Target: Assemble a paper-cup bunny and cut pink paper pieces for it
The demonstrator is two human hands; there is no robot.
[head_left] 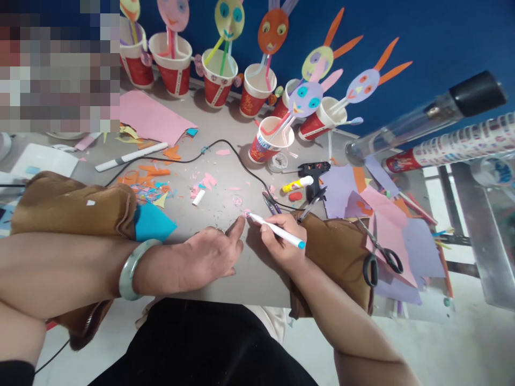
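My right hand grips a white felt-tip marker with a blue end. The marker's tip meets a small pink paper piece on the table. My left hand lies low over the table, its index finger stretched out to the edge of that piece and the others loosely bent. Just beyond are a tiny pink paper round and a white marker cap. A yellow glue stick, its red cap and a black glue gun lie past my right hand.
Red-and-white paper cups with paper animal faces line the blue partition. Orange scraps and a black cable lie across the table. Black-handled scissors rest on coloured paper at right. Brown padded cushions flank the work spot.
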